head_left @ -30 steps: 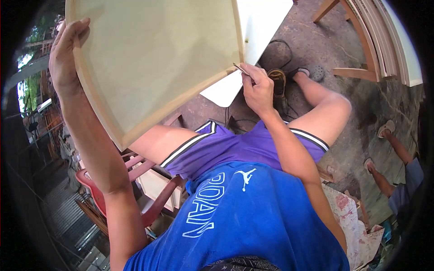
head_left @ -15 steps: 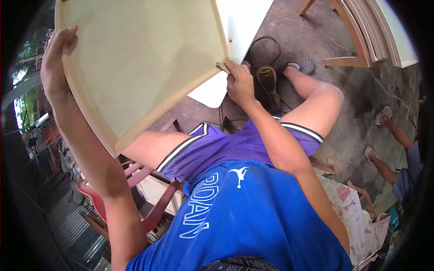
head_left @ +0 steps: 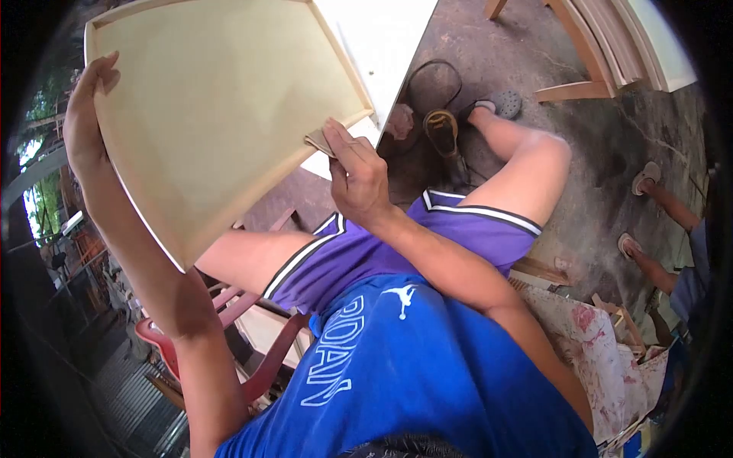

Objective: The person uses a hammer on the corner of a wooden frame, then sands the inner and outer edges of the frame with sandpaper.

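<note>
A shallow wooden tray (head_left: 221, 99) with a raised rim is tilted up in front of me, its pale inner face toward me. My left hand (head_left: 90, 107) grips its left rim, with the thumb over the edge. Between the fingers and thumb of my right hand (head_left: 359, 175) is a folded piece of brown sandpaper (head_left: 319, 143), pressed against the tray's near rim. Behind the tray lies a white board (head_left: 385, 38), partly covered by it.
A sander-like power tool (head_left: 441, 131) with a black cord lies on the concrete floor (head_left: 519, 53). Wooden panels (head_left: 611, 46) are stacked at upper right. A red chair (head_left: 279, 351) is at my left side, a stained cloth (head_left: 580, 328) at my right. Another person's legs (head_left: 657, 267) show at far right.
My right hand has slid left along the tray's near rim with the sandpaper, away from the corner. The tray has shifted slightly left in view, with my left hand still on it.
</note>
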The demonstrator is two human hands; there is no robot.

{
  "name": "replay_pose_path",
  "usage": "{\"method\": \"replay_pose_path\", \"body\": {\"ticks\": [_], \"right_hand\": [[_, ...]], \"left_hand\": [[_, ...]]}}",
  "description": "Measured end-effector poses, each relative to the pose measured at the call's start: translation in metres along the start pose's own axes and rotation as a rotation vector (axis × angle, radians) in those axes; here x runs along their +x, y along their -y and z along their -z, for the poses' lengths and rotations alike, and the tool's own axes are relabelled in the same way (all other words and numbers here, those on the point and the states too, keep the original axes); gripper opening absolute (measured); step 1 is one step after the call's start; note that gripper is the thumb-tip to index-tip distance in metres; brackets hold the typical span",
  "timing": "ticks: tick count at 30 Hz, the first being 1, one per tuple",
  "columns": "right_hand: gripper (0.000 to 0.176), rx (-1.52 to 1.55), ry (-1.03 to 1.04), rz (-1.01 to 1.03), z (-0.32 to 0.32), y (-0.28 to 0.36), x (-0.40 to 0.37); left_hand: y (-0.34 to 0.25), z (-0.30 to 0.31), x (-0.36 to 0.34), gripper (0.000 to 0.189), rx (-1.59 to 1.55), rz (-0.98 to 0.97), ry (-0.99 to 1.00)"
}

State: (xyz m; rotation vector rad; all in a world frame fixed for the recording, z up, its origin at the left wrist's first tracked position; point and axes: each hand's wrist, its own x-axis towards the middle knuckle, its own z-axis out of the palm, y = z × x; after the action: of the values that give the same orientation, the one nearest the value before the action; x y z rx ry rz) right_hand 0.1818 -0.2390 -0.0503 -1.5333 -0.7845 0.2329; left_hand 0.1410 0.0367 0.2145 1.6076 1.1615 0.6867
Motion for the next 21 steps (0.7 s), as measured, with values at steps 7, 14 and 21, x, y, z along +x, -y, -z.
{"method": "replay_pose_path", "body": {"ticks": [7, 14, 21], "right_hand": [[0.056, -0.014, 0.094, 0.001, 0.004, 0.020, 0.011], [0.074, -0.103, 0.119, 0.231, 0.013, 0.040, 0.009], [0.052, -0.269, 0.091, 0.104, 0.013, -0.041, 0.008]], "left_hand": [[0.002, 0.011, 0.004, 0.039, 0.132, -0.026, -0.107], [-0.001, -0.001, -0.004, 0.043, 0.036, 0.060, -0.068], [-0.001, 0.004, 0.035, 0.041, 0.164, 0.073, -0.070]]}}
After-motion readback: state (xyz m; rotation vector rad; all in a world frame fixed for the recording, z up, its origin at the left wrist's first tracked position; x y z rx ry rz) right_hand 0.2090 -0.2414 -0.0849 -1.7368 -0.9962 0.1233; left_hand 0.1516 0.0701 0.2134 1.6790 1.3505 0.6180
